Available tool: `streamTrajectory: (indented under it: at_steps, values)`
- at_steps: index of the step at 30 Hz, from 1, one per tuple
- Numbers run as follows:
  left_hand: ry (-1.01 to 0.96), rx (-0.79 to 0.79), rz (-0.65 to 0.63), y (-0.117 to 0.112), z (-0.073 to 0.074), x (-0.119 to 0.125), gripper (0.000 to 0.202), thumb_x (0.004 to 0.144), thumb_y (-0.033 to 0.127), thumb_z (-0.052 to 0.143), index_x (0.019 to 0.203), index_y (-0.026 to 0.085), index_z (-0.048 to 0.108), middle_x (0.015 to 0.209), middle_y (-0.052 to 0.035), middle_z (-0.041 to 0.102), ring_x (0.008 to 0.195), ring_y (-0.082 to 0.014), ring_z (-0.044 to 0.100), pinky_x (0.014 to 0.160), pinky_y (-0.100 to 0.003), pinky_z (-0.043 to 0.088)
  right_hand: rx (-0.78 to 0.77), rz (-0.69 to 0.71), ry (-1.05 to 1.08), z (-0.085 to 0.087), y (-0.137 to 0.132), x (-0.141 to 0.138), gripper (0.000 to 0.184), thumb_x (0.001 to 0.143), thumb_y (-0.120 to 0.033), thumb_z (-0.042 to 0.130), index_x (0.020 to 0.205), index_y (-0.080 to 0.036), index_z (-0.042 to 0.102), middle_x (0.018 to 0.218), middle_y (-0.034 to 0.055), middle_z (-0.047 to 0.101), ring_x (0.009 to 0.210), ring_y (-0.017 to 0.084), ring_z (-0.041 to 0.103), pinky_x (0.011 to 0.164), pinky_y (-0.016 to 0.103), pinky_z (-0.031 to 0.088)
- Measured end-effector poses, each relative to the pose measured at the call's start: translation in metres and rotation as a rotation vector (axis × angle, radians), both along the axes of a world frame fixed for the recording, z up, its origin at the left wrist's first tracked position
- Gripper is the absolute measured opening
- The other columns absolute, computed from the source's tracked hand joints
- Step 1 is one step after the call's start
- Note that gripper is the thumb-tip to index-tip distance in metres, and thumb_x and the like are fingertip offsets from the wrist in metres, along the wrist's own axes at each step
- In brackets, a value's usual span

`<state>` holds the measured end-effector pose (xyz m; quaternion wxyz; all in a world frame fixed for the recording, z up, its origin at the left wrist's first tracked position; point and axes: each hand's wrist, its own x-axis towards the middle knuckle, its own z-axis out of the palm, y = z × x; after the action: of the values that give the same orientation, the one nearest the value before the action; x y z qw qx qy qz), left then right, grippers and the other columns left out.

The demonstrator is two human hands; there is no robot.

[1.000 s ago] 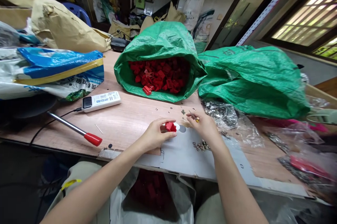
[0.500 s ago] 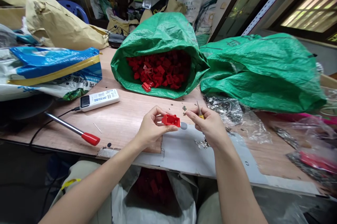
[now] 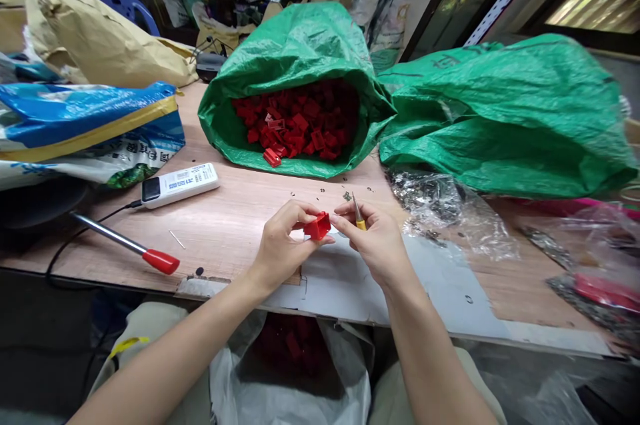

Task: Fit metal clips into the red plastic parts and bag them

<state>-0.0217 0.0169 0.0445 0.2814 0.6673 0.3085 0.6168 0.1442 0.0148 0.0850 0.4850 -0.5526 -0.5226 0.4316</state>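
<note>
Between the thumb and fingers of my left hand (image 3: 285, 238) is a small red plastic housing (image 3: 317, 226), its hollow side turned partly toward me. My right hand (image 3: 373, 245) is closed around a pointed tool with a yellow handle (image 3: 361, 224), its thin metal tip pointing up and away. The right thumb and fingertip meet at the housing's right edge; whether they pinch a small part there I cannot make out. Several tiny metal pieces (image 3: 347, 196) lie on the table just beyond my hands.
A green sack (image 3: 300, 38) full of red housings (image 3: 300, 125) lies open ahead, with another green sack (image 3: 500, 118) to its right. Clear bags of metal parts (image 3: 435, 198) sit at right. A white handheld device (image 3: 181, 184) and red-handled lever (image 3: 160, 261) are at left.
My right hand has moved left, bringing its fingertips against the red housing. The housing has turned in my left hand. The view has shifted slightly.
</note>
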Motion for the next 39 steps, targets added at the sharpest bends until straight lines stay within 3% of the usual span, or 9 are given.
streamTrajectory:
  at_steps: [5,9,13,17,25,29,31,36,39]
  values:
    - [-0.007,-0.032,0.024,0.000,-0.002,-0.002,0.028,0.073,0.020,0.086,0.085,0.019,0.060,0.100,-0.0032,0.069,0.094,-0.0153,0.068,0.078,-0.028,0.061,0.036,0.045,-0.014,-0.006,-0.003,-0.006,0.027,0.072,-0.039,0.080,0.084,-0.018,0.069,0.078,0.0033,0.070,0.074,0.018,0.063,0.070,0.031,0.051]
    - [-0.010,-0.034,0.005,0.000,-0.004,-0.004,0.028,0.073,0.021,0.087,0.088,0.019,0.063,0.099,-0.0039,0.069,0.093,-0.0162,0.069,0.078,-0.029,0.060,-0.023,0.064,0.051,-0.008,-0.003,-0.008,0.032,0.071,-0.041,0.082,0.087,-0.017,0.068,0.076,0.0016,0.068,0.069,0.014,0.060,0.062,0.026,0.048]
    - [-0.003,-0.035,-0.034,-0.003,-0.003,-0.005,0.027,0.074,0.026,0.086,0.088,0.019,0.064,0.095,-0.0047,0.071,0.091,-0.0176,0.070,0.079,-0.031,0.060,-0.282,0.168,0.275,-0.005,-0.003,-0.005,0.048,0.062,-0.042,0.091,0.092,-0.019,0.062,0.069,-0.0065,0.054,0.049,0.004,0.036,0.040,0.017,0.023]
    - [-0.009,-0.018,-0.008,-0.003,-0.002,-0.005,0.029,0.073,0.030,0.087,0.088,0.020,0.064,0.093,-0.0042,0.072,0.089,-0.0180,0.071,0.079,-0.031,0.059,-0.468,0.319,0.427,-0.001,-0.003,0.004,0.052,0.061,-0.043,0.092,0.094,-0.019,0.059,0.063,-0.0100,0.043,0.047,0.002,0.022,0.039,0.016,0.007]
    - [0.001,0.012,0.001,-0.002,-0.001,-0.005,0.030,0.072,0.028,0.088,0.087,0.020,0.063,0.090,-0.0031,0.072,0.091,-0.0184,0.070,0.084,-0.034,0.058,-0.285,0.305,0.038,-0.006,-0.005,0.013,0.046,0.080,-0.063,0.070,0.082,-0.017,0.063,0.053,-0.0074,0.039,0.047,0.007,0.025,0.043,0.022,0.015]
    - [0.037,0.043,-0.006,-0.004,-0.002,-0.005,0.028,0.074,0.022,0.087,0.088,0.020,0.063,0.090,-0.0020,0.072,0.089,-0.0167,0.070,0.084,-0.034,0.058,0.050,0.251,-0.242,-0.014,-0.005,0.005,0.037,0.090,-0.050,0.061,0.070,-0.019,0.055,0.064,-0.0024,0.049,0.061,0.012,0.041,0.056,0.025,0.032]
    - [0.040,0.024,0.012,-0.005,-0.003,-0.005,0.027,0.074,0.023,0.086,0.089,0.020,0.064,0.090,-0.0025,0.072,0.091,-0.0176,0.070,0.083,-0.033,0.058,0.108,0.207,-0.270,-0.018,-0.007,0.000,0.033,0.091,-0.046,0.058,0.072,-0.020,0.053,0.070,-0.0007,0.054,0.067,0.014,0.046,0.060,0.026,0.036]
    - [-0.024,-0.057,0.030,-0.004,-0.003,-0.006,0.026,0.075,0.026,0.086,0.089,0.020,0.065,0.091,-0.0025,0.071,0.093,-0.0176,0.071,0.081,-0.030,0.059,-0.201,0.251,0.092,-0.018,-0.011,-0.011,0.039,0.086,-0.060,0.064,0.085,-0.021,0.057,0.057,-0.0071,0.040,0.048,0.009,0.031,0.044,0.022,0.022]
    - [-0.058,-0.070,0.008,-0.003,-0.005,-0.006,0.027,0.073,0.026,0.087,0.088,0.020,0.065,0.089,-0.0017,0.071,0.091,-0.0169,0.071,0.090,-0.035,0.059,-0.325,0.292,0.273,-0.012,-0.012,-0.010,0.045,0.075,-0.060,0.075,0.087,-0.019,0.062,0.058,-0.0080,0.038,0.046,0.006,0.026,0.041,0.020,0.014]
